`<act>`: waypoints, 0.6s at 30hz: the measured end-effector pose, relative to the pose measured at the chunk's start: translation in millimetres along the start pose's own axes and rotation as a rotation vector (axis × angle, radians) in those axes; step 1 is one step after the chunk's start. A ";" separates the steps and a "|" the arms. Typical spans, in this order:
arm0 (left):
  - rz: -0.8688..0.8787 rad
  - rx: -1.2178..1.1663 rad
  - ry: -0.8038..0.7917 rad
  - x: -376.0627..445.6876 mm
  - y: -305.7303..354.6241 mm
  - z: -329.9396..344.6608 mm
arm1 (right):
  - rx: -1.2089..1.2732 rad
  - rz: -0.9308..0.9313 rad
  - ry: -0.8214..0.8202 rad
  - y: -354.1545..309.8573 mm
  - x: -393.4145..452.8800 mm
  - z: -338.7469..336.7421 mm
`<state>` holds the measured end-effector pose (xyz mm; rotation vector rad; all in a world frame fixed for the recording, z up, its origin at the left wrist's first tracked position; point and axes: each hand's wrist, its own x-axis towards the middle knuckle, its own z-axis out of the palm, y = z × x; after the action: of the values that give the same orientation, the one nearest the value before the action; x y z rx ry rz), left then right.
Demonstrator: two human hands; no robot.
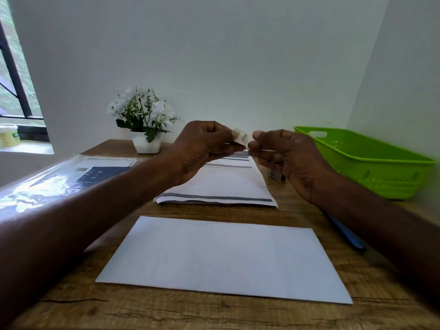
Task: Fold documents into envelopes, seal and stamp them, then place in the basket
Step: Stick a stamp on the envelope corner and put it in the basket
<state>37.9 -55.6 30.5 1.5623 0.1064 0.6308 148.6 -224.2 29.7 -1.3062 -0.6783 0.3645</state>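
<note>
A white envelope (221,256) lies flat on the wooden desk (166,313) near the front edge. Behind it rests a stack of printed documents (221,189) with dark stripes. Raised above the documents, my left hand (202,148) and my right hand (285,158) pinch a small stamp (241,136) between their fingertips, one on each side. A green plastic basket (371,163) stands at the right. Another small stamp (275,174) lies on the desk under my right hand, partly hidden.
A potted plant with white flowers (144,122) stands at the back by the wall. A glossy plastic-wrapped pack (59,182) lies at the left. A blue pen (345,232) lies at the right under my forearm. A window is at far left.
</note>
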 end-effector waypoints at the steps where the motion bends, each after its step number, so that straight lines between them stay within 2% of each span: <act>1: 0.036 0.087 -0.005 0.5 0.4 -1.5 | -0.032 -0.033 -0.006 -2.8 -0.2 -1.3; 4: 0.108 0.299 -0.024 -0.4 0.0 1.4 | -0.204 -0.153 0.002 -5.9 -1.3 -2.2; 7: 0.137 0.389 -0.043 -1.0 -3.3 4.8 | -0.364 -0.249 -0.036 0.6 -2.1 -2.2; 9: 0.142 0.428 -0.047 -1.9 -4.4 4.5 | -0.384 -0.295 -0.052 3.9 -2.2 -3.6; 12: 0.136 0.460 -0.036 -3.5 -3.2 6.9 | -0.442 -0.329 -0.063 2.8 -0.7 -5.4; 15: 0.094 0.443 0.011 -3.3 -4.1 13.1 | -0.620 -0.381 -0.031 4.0 4.4 -6.9; 18: 0.146 0.574 0.032 -0.4 -7.5 10.4 | -0.692 -0.369 0.027 3.9 5.9 -9.8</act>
<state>44.6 -64.2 23.7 2.1273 0.2125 0.7839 159.9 -227.0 26.3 -1.7829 -1.0543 -0.2156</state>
